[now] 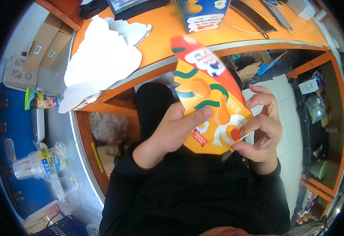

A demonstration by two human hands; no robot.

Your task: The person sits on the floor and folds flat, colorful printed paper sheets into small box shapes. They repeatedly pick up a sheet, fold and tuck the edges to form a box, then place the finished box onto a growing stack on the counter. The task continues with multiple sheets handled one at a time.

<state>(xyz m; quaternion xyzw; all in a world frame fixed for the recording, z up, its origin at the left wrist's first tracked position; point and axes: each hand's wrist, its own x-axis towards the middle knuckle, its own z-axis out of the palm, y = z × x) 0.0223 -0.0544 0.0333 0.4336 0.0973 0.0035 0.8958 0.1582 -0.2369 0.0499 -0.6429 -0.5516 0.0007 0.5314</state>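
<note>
A flat-looking cardboard food carton (203,88), printed yellow and red with food pictures, is held over my lap. My left hand (174,128) grips its lower left part, thumb lying across the printed face and the other fingers hidden behind. At the carton's lower right edge, my right hand (262,128) has curled fingers, with thumb and forefinger pinching a small flap at the corner. The red upper part of the carton tilts up toward the table edge. Left of it, a pile of white die-cut card blanks (97,59) hangs partly over the edge.
On the orange table (160,37) stand a blue printed box (205,21) and a long dark pouch (252,15). To the left are stacked clear plastic cups (32,167) and a colourful cartoon cup (42,99). An open shelf (331,106) with mixed goods borders the right.
</note>
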